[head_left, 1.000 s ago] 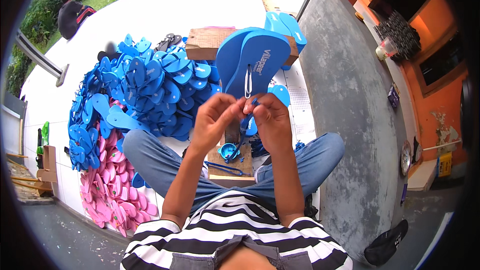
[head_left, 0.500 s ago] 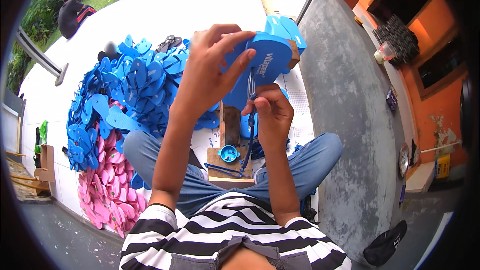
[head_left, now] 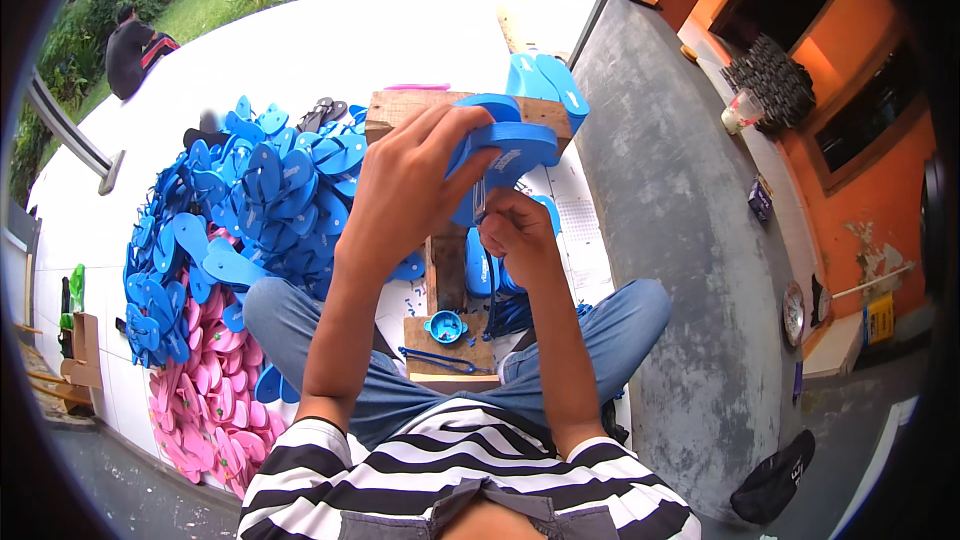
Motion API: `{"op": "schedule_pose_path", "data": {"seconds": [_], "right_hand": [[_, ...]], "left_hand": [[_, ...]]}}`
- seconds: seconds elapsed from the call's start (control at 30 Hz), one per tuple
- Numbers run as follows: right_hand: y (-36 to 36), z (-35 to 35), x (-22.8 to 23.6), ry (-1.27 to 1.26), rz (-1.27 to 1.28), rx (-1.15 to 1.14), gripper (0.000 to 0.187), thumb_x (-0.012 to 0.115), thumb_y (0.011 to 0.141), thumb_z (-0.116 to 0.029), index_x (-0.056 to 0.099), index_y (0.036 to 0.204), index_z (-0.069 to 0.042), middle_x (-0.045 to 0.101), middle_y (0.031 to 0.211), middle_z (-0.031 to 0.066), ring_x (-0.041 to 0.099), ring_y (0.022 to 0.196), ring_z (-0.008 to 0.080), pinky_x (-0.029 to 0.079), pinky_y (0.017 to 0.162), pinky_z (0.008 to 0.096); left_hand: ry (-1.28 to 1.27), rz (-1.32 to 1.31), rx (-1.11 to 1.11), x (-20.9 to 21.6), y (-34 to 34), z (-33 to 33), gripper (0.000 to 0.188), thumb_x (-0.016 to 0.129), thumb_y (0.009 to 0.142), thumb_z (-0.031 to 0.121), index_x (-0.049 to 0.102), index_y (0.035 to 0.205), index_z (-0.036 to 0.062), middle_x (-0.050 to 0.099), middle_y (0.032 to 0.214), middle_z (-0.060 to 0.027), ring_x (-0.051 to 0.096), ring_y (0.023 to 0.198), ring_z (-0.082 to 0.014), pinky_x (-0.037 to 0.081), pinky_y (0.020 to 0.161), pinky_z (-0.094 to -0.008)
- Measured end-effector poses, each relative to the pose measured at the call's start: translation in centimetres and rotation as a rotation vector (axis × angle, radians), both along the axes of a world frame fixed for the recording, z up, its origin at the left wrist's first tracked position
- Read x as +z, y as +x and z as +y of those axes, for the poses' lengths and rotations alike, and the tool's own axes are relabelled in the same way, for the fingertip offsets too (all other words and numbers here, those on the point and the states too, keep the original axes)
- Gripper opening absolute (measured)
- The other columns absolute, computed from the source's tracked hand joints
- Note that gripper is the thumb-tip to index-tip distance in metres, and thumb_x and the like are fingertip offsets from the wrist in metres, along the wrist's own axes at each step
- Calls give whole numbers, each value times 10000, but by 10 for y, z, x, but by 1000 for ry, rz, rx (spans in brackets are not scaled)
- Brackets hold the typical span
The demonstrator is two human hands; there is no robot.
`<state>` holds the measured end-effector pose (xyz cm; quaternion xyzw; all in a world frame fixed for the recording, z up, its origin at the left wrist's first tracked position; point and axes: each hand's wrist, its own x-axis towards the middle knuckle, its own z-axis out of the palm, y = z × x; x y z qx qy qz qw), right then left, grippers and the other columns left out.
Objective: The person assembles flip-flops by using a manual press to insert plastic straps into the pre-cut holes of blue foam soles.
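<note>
My left hand [head_left: 415, 165] grips a blue flip-flop sole [head_left: 520, 145] from its left side, thumb on the near face and fingers over the top. The sole is tilted in front of a wooden block [head_left: 395, 112]. Just below the sole, my right hand [head_left: 520, 232] is closed in a fist. A dark blue flip-flop strap [head_left: 490, 285] hangs down from it; its upper end is hidden by the fingers and sole. Another blue strap [head_left: 440, 360] lies on the wooden base [head_left: 415, 332] between my legs, near a small blue bowl [head_left: 446, 327] with small bits inside.
Heaps of blue flip-flops [head_left: 265, 180] and pink flip-flops [head_left: 215, 385] lie to my left. A wooden post [head_left: 447, 275] rises from the base. More blue flip-flops [head_left: 550, 85] stand behind the block. A person [head_left: 135, 55] sits at the far left. A grey ledge [head_left: 655, 240] runs along the right.
The sole has tipped toward me and now shows its edge. My right hand has turned into a fist nearer the sole, and the slim metal tool seen at the sole before is mostly out of sight.
</note>
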<state>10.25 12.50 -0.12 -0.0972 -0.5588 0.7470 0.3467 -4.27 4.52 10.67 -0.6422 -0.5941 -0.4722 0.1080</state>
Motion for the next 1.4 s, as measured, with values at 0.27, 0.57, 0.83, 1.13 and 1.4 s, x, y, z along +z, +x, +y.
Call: {"op": "schedule_pose_path", "data": {"seconds": [0.27, 0.57, 0.83, 1.13, 1.4], "right_hand": [[-5, 0, 25, -168, -93, 24, 129, 592, 934, -129, 561, 840, -47, 484, 620, 0, 370, 479, 66, 264, 434, 231], [23, -16, 33, 469, -83, -701, 427, 704, 893, -246, 552, 1242, -52, 586, 1175, 99, 591, 1033, 210, 480, 895, 346], [-1, 11, 65, 302, -36, -101, 356, 672, 924, -195, 608, 1244, -52, 655, 1137, 60, 584, 1049, 120, 472, 916, 288], [62, -83, 50, 571, -28, -267, 355, 747, 838, -155, 668, 1153, -13, 702, 1081, 102, 632, 1035, 165, 487, 918, 320], [70, -104, -45, 273, -589, -533, 385, 751, 848, -247, 564, 1115, -41, 565, 1070, 98, 613, 975, 222, 522, 772, 351]], "left_hand": [[-123, -378, -140, -16, -1, 10, 293, 688, 877, 78, 549, 1125, 5, 680, 933, -122, 657, 818, -154, 530, 694, -284], [52, -686, -256, -50, 24, -21, 322, 533, 1011, 270, 541, 1236, 40, 664, 1023, -85, 566, 881, -71, 453, 749, -247], [-50, -866, -357, -23, 35, -3, 343, 486, 1029, 371, 582, 1070, 44, 501, 815, 30, 430, 774, -44, 377, 670, -222], [60, -663, -199, -59, 90, -85, 326, 577, 977, 327, 596, 957, 2, 577, 779, -43, 502, 733, -102, 414, 645, -253], [-638, -687, 5, -141, 69, -91, 351, 594, 959, 351, 624, 942, 2, 563, 602, -139, 498, 497, -199, 385, 498, -355]]}}
